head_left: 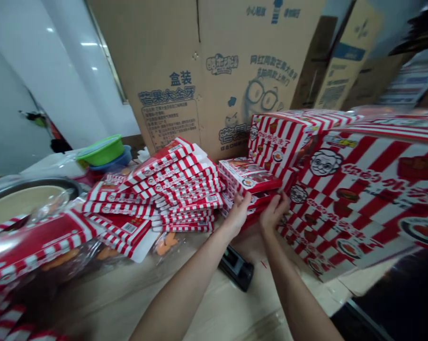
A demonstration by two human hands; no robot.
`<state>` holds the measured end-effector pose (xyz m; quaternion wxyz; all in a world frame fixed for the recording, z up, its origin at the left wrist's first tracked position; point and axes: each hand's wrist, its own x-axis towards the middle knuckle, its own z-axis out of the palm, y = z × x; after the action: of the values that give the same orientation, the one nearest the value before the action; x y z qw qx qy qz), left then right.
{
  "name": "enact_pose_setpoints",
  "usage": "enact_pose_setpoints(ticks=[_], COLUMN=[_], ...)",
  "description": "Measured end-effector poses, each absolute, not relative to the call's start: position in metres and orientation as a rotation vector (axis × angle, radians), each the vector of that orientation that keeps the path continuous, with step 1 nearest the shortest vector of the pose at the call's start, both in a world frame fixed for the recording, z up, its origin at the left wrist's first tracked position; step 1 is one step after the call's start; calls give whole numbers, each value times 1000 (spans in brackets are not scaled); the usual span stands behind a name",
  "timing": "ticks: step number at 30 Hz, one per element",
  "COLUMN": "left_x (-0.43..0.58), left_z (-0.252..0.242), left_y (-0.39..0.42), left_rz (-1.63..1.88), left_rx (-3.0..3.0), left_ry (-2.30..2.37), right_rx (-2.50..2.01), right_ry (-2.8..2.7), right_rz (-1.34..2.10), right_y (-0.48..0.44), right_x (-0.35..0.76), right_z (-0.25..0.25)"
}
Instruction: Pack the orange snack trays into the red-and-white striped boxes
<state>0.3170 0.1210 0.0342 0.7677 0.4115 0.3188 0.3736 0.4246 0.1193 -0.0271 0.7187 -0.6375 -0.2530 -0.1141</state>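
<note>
Brown printed cardboard carton [174,42] is standing behind pale wooden surface [118,298]. Left hand [237,213] and right hand [271,213] are gripping, fingers curling onto opposite sides of flat red-and-white striped cardboard box [244,174] atop short stack [260,201]; probably aligning, next move calling for level, even pressure.

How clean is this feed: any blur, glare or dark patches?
Head view throughout: striped packs at lower left blurred; glare on the red pack above them and on the pale wall; lower-right corner very dark; left hand and right hand slightly soft.
</note>
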Motion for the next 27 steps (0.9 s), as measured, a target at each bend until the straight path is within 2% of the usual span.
enact_pose_setpoints(ticks=[7, 12, 16, 20, 24, 27], left_x=[257, 166, 92, 36, 2, -2], left_z=[32, 13, -2, 2, 28, 52], left_y=[94, 47, 18, 13, 32, 61], left_rz=[692, 586, 683, 943, 1315, 1449], left_rx=[1012, 1027, 1058, 1076, 1049, 1019], left_ry=[696, 741, 934, 1148, 1301, 1297], right_rx=[-1341, -1219, -1195, -1160, -1211, -1193], right_ry=[-604, -707, -868, -1079, -1275, -1383], right_rz=[-383, -394, -298, -10, 469, 721], right_y=[100, 69, 48, 29, 4, -19], right_x=[417, 378, 332, 285, 234, 199], right_z=[-15, 12, 27, 10, -34, -72])
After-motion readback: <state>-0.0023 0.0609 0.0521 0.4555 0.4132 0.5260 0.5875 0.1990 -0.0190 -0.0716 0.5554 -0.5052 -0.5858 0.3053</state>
